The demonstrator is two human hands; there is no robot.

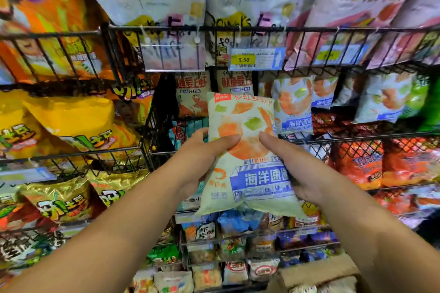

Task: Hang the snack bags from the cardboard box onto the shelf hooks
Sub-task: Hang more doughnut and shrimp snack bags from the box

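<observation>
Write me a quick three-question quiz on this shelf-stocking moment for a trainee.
1. True or false: the left hand and right hand both hold the white snack bag.
2. The yellow price tag reads: A 3.50, B 5.50, C 8.00.
3. Fill in: matching bags sit on the shelf to the held bag's ____ in the picture.
Key: 1 true; 2 B; 3 right.

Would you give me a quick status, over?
Left hand and right hand both gripping snack bag. Bag held before the wire rack. Matching bags just beyond it.
</observation>
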